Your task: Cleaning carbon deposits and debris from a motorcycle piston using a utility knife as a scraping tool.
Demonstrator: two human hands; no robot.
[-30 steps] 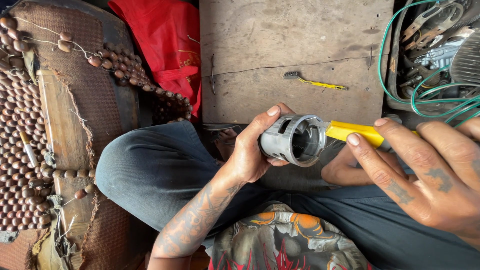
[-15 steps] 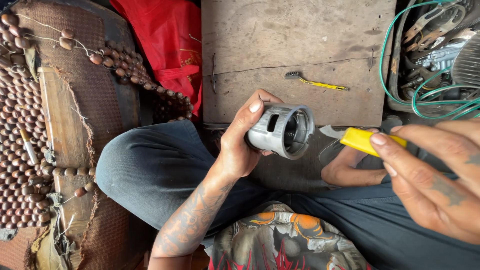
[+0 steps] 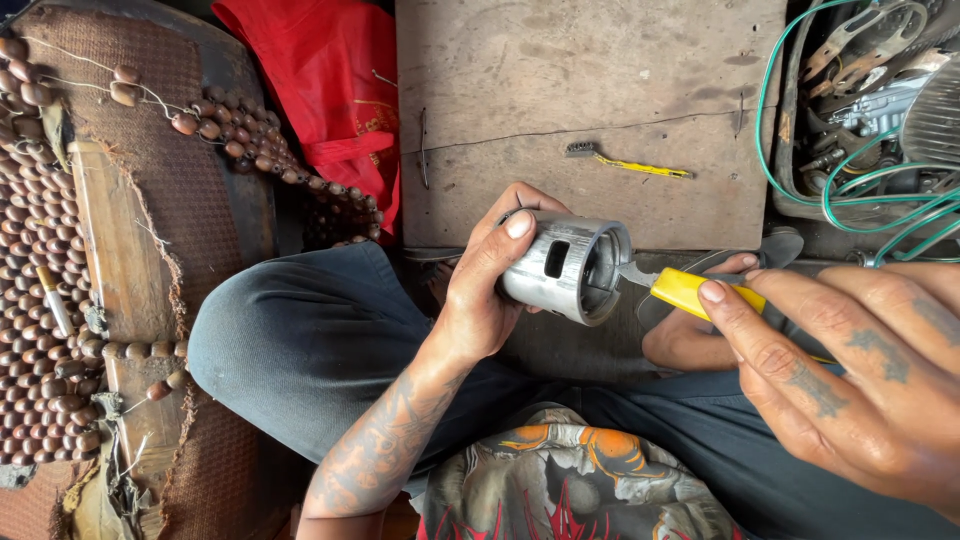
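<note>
Seated cross-legged on floor beside worn wooden board. Left hand closed around grey metal cylinder, above lap. Right hand pinching yellow-handled blade, tip at cylinder rim. Probably scraping inside; steady angle needed.

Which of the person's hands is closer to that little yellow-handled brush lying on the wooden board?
The left. The left hand, gripping the grey metal cylinder, sits just below the brush. The right hand, holding a yellow-handled tool, is lower and further off to the right.
</note>
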